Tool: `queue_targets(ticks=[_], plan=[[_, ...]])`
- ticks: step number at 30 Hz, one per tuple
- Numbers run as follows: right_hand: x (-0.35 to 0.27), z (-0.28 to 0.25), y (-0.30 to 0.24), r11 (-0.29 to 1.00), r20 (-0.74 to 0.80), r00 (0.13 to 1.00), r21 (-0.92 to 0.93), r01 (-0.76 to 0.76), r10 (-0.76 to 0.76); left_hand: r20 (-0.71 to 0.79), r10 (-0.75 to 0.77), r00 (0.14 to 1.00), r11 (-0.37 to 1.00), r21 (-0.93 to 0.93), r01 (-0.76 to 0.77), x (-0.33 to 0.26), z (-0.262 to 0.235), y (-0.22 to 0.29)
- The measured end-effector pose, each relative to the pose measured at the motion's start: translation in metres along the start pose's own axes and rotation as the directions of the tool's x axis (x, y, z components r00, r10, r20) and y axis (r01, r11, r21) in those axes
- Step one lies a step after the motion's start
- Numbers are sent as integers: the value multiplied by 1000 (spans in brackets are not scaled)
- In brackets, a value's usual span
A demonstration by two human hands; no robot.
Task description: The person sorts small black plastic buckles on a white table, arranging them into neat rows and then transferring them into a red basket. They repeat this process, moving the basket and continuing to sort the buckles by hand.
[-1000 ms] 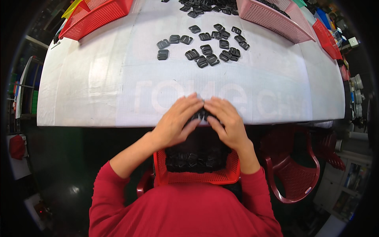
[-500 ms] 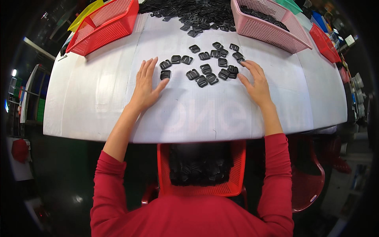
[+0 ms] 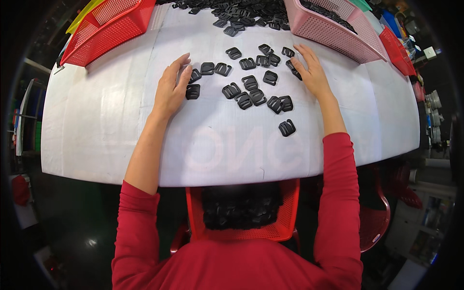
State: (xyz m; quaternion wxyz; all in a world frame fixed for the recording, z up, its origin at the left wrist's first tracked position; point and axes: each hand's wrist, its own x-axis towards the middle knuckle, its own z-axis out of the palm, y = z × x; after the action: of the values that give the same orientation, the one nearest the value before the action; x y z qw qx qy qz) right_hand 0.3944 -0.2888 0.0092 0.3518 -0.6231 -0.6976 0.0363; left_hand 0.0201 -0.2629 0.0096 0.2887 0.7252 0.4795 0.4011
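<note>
Several black plastic strap buckles (image 3: 250, 82) lie scattered flat on the white table, some overlapping. My left hand (image 3: 171, 89) is at the left end of the group, fingers stretched out and thumb apart. Its thumb side is beside two buckles, one of them a buckle (image 3: 192, 92) near the base of the thumb. My right hand (image 3: 314, 75) is open at the right end, its fingers extended by a buckle (image 3: 293, 69) that it partly covers. A single buckle (image 3: 286, 127) lies apart, nearer the front edge.
A large heap of black buckles (image 3: 246, 12) covers the table's far side. A red basket (image 3: 104, 36) stands far left, and a pink basket (image 3: 338, 41) holding black pieces far right. Below the front edge, a red basket (image 3: 288, 212) at my lap contains more black pieces.
One buckle now lies closer to the front edge, apart from the right-hand cluster. My right hand has moved up and away from that cluster. My left hand's fingers are closer together.
</note>
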Motion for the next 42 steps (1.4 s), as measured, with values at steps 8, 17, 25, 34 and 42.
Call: queue_targets(ticks=[8, 17, 25, 34, 42], plan=[[-34, -7, -22, 1000, 278, 960, -18, 10, -5, 54, -24, 998, 999, -25, 25, -3, -6, 3], [-90, -20, -64, 991, 205, 979, 126, -41, 14, 69, 296, 953, 929, 212, -304, -28, 5, 35], [-9, -3, -6, 976, 139, 990, 211, -45, 16, 495, 509, 704, 732, 181, -656, -50, 82, 90], [-47, 10, -40, 990, 233, 970, -110, 93, -65, 546, 459, 701, 751, 182, -634, -54, 58, 80], [-79, 3, -80, 974, 277, 940, -54, 220, -197, 507, 418, 754, 803, 183, -568, -36, 69, 60]])
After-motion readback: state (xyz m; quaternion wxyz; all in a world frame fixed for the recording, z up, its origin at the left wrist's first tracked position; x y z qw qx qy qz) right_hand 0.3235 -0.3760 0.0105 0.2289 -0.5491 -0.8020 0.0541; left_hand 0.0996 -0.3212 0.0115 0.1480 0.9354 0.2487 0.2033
